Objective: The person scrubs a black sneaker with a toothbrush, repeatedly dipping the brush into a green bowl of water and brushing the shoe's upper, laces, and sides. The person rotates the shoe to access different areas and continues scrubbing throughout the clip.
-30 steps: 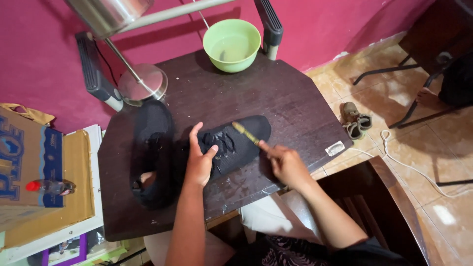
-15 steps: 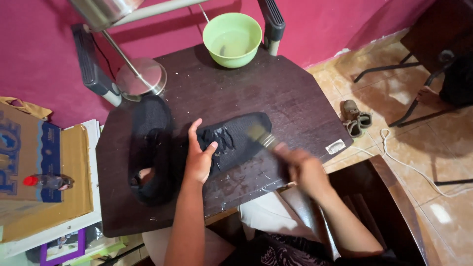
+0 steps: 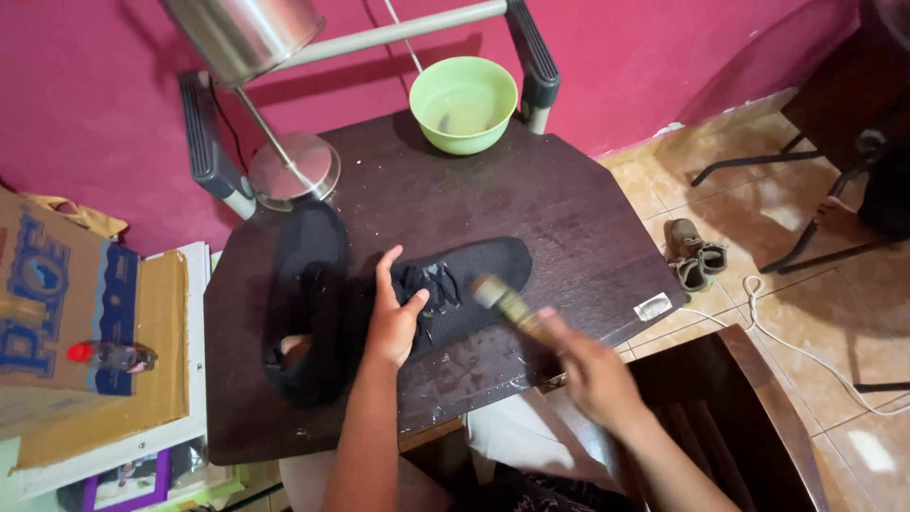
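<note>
The step in hand looked like scrubbing: 1 black shoe [image 3: 469, 275] lay on its side across the middle of the dark table [image 3: 569, 209], toe pointing right, laces facing the camera. The left hand [image 3: 393, 318] pressed down on the shoe near the laces, fingers [image 3: 384, 270] spread flat and open, pinning rather than gripping. The right hand [image 3: 592, 370] was blurred by motion, its fingers closed around the handle of a small brush [image 3: 502, 299], whose bristle end sat just at the shoe's lower edge near the laces.

A 2nd black shoe [image 3: 308, 303] lay to the left, touching or nearly touching the 1st, its opening toward the table's near edge. Wet streaks and droplets showed on the table near the front edge, below the shoe. A light green bowl [image 3: 463, 102] stood at the far edge, well apart from the hands; its contents could not be made out clearly. A metal lamp [image 3: 284, 166] stood on its round base at the far left corner. On the tiled floor to the right sat a pair of small brown shoes [image 3: 692, 254] beside a white cord [image 3: 806, 351].

By my judgement, the next stroke called for firm downward pressure from the left hand so the shoe would not slide on the wet surface, and short passes with the bristles kept on the fabric.
</note>
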